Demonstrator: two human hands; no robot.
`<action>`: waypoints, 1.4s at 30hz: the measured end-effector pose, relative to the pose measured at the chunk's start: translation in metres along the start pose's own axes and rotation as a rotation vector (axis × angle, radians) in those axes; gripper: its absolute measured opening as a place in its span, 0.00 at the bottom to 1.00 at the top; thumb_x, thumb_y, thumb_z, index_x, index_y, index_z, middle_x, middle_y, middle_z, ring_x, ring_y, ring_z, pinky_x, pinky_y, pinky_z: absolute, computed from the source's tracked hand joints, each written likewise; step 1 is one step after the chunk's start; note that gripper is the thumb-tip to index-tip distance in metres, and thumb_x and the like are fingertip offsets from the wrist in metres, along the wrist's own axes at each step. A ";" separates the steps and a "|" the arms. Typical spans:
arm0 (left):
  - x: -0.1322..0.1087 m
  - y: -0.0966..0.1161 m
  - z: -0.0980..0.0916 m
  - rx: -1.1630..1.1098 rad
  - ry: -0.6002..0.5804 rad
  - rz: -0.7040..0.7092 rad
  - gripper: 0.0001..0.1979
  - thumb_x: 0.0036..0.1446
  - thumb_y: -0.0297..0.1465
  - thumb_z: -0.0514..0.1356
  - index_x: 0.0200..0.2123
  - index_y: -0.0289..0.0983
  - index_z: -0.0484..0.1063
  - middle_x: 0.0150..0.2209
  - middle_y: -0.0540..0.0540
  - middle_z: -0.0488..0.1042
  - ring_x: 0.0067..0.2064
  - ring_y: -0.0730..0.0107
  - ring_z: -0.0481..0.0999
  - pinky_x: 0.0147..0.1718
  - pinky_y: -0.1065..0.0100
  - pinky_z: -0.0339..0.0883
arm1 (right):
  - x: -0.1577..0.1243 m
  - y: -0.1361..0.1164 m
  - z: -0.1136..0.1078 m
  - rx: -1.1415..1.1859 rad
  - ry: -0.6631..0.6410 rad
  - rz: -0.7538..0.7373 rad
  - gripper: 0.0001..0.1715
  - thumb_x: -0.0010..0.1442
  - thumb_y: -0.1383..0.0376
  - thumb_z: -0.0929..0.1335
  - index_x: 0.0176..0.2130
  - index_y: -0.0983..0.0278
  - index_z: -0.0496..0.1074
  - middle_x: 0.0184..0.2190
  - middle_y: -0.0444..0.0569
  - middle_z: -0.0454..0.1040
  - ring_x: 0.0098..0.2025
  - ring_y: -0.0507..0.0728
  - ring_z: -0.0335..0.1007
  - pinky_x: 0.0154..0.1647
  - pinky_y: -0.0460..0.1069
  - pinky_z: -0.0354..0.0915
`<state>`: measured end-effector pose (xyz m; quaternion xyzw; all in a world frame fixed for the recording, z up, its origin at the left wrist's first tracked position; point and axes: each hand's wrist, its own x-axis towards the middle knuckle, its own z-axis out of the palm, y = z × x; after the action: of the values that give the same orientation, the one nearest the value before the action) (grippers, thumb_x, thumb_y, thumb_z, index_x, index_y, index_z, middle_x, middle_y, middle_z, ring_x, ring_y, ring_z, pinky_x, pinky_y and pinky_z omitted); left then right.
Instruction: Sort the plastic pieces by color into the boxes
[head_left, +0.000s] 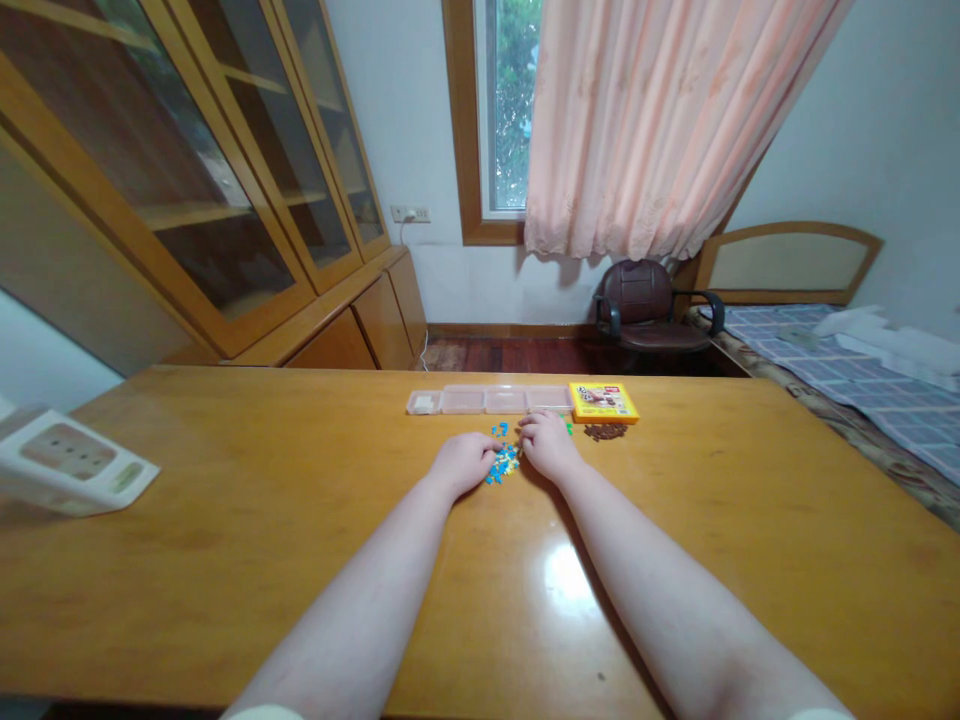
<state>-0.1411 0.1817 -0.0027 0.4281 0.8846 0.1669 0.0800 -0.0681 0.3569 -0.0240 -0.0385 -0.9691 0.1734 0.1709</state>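
Observation:
A small mixed pile of blue and pale yellow pieces (501, 464) lies on the table between my hands. At its left edge is my left hand (463, 464), fingers curled together at the pieces; whatever they pinch is too small to make out. My right hand (549, 446) rests on the pile's right side, its fingers bent but somewhat apart, with no held piece visible. A few blue pieces (500, 429) sit apart just beyond the pile. Green pieces (568, 428) are partly hidden behind my right hand. Brown pieces (606, 432) form a separate heap farther right.
Behind the pieces stands a clear plastic compartment box (484, 400), with a yellow picture box (604, 402) at its right end. A white device with sockets (79, 460) is at the left of the wooden table (225, 560). Beyond the table is a brown armchair (641, 300).

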 end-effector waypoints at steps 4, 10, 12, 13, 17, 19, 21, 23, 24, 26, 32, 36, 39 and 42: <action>-0.001 0.001 -0.002 -0.023 0.045 -0.049 0.17 0.57 0.29 0.51 0.43 0.44 0.77 0.46 0.49 0.77 0.48 0.66 0.73 0.48 0.68 0.64 | -0.001 -0.001 0.000 0.039 0.007 -0.055 0.15 0.55 0.71 0.63 0.31 0.59 0.79 0.43 0.48 0.76 0.49 0.59 0.63 0.53 0.54 0.55; -0.001 0.001 -0.004 -0.017 0.060 -0.041 0.15 0.56 0.30 0.51 0.37 0.43 0.78 0.42 0.49 0.78 0.44 0.66 0.74 0.44 0.69 0.65 | -0.002 -0.002 -0.001 0.040 -0.005 -0.074 0.15 0.55 0.71 0.64 0.30 0.59 0.79 0.43 0.47 0.76 0.48 0.59 0.64 0.53 0.54 0.55; -0.001 0.000 -0.003 -0.015 0.061 -0.035 0.15 0.56 0.30 0.51 0.37 0.43 0.78 0.42 0.49 0.78 0.44 0.66 0.74 0.44 0.68 0.65 | -0.001 -0.001 -0.001 0.032 0.004 -0.048 0.14 0.55 0.71 0.64 0.29 0.60 0.79 0.41 0.48 0.77 0.47 0.59 0.64 0.51 0.54 0.56; -0.001 0.000 -0.003 -0.012 0.064 -0.033 0.15 0.56 0.30 0.51 0.37 0.43 0.78 0.41 0.49 0.78 0.44 0.66 0.74 0.44 0.68 0.65 | -0.001 -0.001 -0.001 0.033 0.008 -0.040 0.14 0.55 0.71 0.64 0.28 0.60 0.79 0.41 0.48 0.77 0.47 0.60 0.64 0.51 0.54 0.56; 0.000 -0.002 0.000 -0.018 0.090 -0.028 0.15 0.56 0.30 0.51 0.38 0.43 0.78 0.41 0.49 0.78 0.44 0.65 0.75 0.43 0.68 0.65 | -0.001 0.000 0.000 0.075 0.006 -0.094 0.15 0.54 0.72 0.64 0.28 0.60 0.79 0.40 0.48 0.77 0.46 0.58 0.65 0.51 0.53 0.57; 0.000 -0.003 0.001 -0.023 0.091 -0.018 0.16 0.56 0.30 0.51 0.40 0.44 0.78 0.43 0.49 0.78 0.45 0.66 0.74 0.44 0.68 0.65 | -0.001 -0.001 0.001 0.094 -0.011 -0.127 0.15 0.54 0.72 0.64 0.28 0.60 0.79 0.41 0.47 0.77 0.46 0.57 0.65 0.52 0.53 0.57; 0.001 -0.003 0.001 -0.016 0.079 -0.018 0.16 0.56 0.30 0.51 0.40 0.44 0.77 0.43 0.49 0.78 0.45 0.65 0.74 0.44 0.68 0.65 | -0.001 -0.001 0.002 0.102 -0.022 -0.135 0.15 0.54 0.72 0.64 0.28 0.59 0.79 0.41 0.47 0.76 0.46 0.57 0.65 0.52 0.53 0.56; 0.001 -0.003 0.000 -0.006 0.065 -0.031 0.15 0.56 0.30 0.51 0.39 0.44 0.78 0.42 0.49 0.78 0.44 0.65 0.74 0.43 0.68 0.65 | -0.001 -0.002 0.002 0.103 -0.024 -0.132 0.15 0.54 0.72 0.64 0.30 0.59 0.79 0.42 0.47 0.76 0.47 0.57 0.65 0.53 0.53 0.56; 0.001 -0.003 0.000 -0.001 0.063 -0.040 0.15 0.56 0.30 0.51 0.38 0.43 0.78 0.41 0.49 0.78 0.44 0.65 0.75 0.43 0.68 0.65 | -0.001 -0.002 0.002 0.104 -0.025 -0.128 0.14 0.54 0.71 0.64 0.30 0.59 0.79 0.42 0.47 0.76 0.47 0.57 0.65 0.53 0.53 0.56; 0.001 -0.003 -0.001 0.005 0.067 -0.051 0.15 0.56 0.30 0.51 0.37 0.42 0.78 0.40 0.49 0.78 0.43 0.65 0.75 0.42 0.68 0.65 | -0.001 -0.002 0.002 0.104 -0.026 -0.116 0.14 0.55 0.71 0.65 0.32 0.59 0.79 0.43 0.48 0.76 0.47 0.57 0.65 0.53 0.53 0.56; -0.001 0.000 0.000 -0.012 0.050 -0.024 0.18 0.57 0.30 0.51 0.46 0.45 0.75 0.46 0.49 0.77 0.46 0.65 0.74 0.45 0.68 0.65 | 0.000 0.000 0.004 0.116 -0.014 -0.095 0.14 0.55 0.72 0.65 0.34 0.59 0.79 0.43 0.49 0.75 0.48 0.58 0.64 0.53 0.54 0.56; -0.001 0.000 0.000 -0.002 0.044 0.006 0.17 0.56 0.29 0.51 0.44 0.46 0.76 0.44 0.50 0.77 0.45 0.64 0.74 0.43 0.68 0.65 | 0.000 0.000 0.005 0.123 -0.016 -0.122 0.13 0.55 0.72 0.65 0.32 0.59 0.79 0.42 0.48 0.76 0.47 0.58 0.65 0.52 0.54 0.56; -0.001 -0.001 -0.001 0.004 0.073 -0.011 0.15 0.56 0.30 0.50 0.40 0.45 0.77 0.42 0.50 0.78 0.43 0.65 0.75 0.41 0.68 0.65 | -0.001 -0.002 0.005 0.132 -0.002 -0.159 0.13 0.54 0.72 0.66 0.31 0.59 0.79 0.41 0.48 0.76 0.47 0.57 0.65 0.52 0.53 0.57; -0.001 -0.002 -0.001 0.024 0.096 -0.054 0.14 0.56 0.30 0.50 0.36 0.42 0.77 0.38 0.48 0.78 0.40 0.65 0.75 0.39 0.69 0.65 | -0.001 -0.002 0.004 0.149 0.023 -0.188 0.14 0.54 0.73 0.65 0.30 0.59 0.79 0.41 0.47 0.76 0.46 0.57 0.65 0.51 0.53 0.58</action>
<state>-0.1421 0.1801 -0.0023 0.3964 0.9006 0.1744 0.0371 -0.0682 0.3532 -0.0267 0.0633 -0.9509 0.2278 0.1997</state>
